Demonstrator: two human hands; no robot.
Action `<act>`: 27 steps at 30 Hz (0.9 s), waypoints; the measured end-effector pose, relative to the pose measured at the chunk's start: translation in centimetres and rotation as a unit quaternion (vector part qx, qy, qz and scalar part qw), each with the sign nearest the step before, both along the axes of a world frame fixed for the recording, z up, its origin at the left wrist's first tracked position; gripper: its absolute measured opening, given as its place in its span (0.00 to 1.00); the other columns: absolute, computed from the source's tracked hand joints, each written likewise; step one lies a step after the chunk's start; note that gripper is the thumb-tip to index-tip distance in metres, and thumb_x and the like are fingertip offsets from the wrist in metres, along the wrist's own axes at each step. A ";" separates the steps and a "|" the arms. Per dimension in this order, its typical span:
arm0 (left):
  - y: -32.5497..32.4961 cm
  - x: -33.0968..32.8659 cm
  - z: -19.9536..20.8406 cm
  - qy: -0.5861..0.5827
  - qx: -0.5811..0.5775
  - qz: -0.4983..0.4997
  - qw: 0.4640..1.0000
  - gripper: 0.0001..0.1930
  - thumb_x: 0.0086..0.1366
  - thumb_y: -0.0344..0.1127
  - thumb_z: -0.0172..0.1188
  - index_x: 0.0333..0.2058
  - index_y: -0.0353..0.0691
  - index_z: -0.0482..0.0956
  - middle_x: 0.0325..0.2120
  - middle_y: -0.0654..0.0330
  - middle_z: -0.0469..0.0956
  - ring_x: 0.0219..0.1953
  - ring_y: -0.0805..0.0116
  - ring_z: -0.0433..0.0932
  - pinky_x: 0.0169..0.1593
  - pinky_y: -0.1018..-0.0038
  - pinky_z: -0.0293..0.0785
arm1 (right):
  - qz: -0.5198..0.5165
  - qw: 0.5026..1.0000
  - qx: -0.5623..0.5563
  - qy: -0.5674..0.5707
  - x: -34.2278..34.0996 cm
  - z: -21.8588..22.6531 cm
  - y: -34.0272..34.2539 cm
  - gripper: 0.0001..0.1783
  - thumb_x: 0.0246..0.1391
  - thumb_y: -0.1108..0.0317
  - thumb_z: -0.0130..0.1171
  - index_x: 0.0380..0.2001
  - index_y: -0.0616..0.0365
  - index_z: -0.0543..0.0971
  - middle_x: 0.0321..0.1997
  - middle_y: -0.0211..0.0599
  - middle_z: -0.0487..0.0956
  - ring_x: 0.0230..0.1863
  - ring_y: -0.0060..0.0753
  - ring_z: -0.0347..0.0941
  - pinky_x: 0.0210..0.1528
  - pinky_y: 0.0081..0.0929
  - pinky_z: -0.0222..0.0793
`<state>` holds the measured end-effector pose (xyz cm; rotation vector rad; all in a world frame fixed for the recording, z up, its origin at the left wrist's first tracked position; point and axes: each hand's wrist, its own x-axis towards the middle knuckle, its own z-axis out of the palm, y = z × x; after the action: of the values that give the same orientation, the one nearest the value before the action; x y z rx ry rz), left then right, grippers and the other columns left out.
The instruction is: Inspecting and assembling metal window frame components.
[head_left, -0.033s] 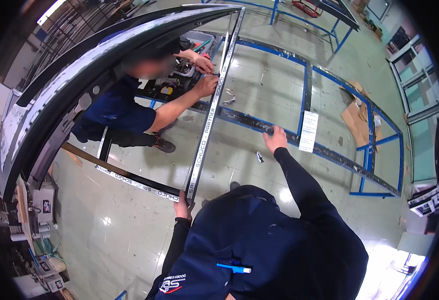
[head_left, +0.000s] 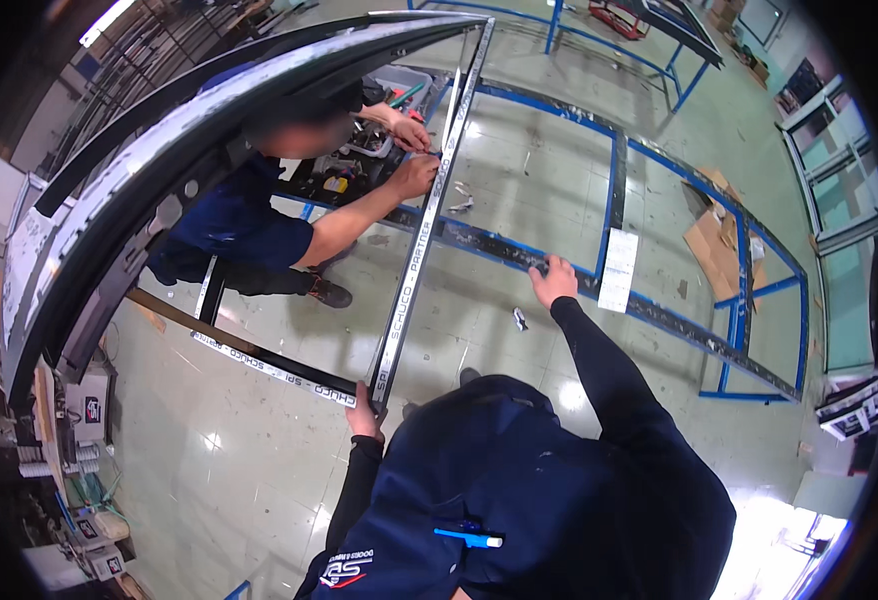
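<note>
My left hand is closed round the near corner of a large dark door or window frame, whose profiles carry white printed protective film. The frame stands upright between me and a co-worker. My right hand lies on the rail of a blue and black metal work stand, fingers apart and nothing visible in it. Across the frame, the co-worker's two hands meet at its long profile; what they hold is too small to make out. A white paper sheet hangs over the stand rail right of my right hand.
Behind the co-worker's arms sits a grey bin of tools and parts. Cardboard lies under the stand's right end. A small scrap is on the floor below my right hand. Another blue stand is at the back.
</note>
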<state>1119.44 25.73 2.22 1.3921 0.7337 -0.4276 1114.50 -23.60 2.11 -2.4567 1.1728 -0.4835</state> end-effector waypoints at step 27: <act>-4.5 2.7 -3.5 0.025 0.218 0.159 0.962 0.27 0.66 0.55 0.65 0.31 0.29 0.83 0.23 0.55 0.80 0.21 0.61 0.79 0.24 0.63 0.75 | -0.159 0.945 0.186 0.217 8.2 1.7 -9.7 0.28 0.62 0.44 0.52 0.46 0.57 0.87 0.49 0.53 0.87 0.53 0.56 0.83 0.58 0.48 0.76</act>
<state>1122.13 21.26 -1.27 1.6373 1.1211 -0.0435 1122.72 -33.27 3.80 -2.1031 1.6725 0.2077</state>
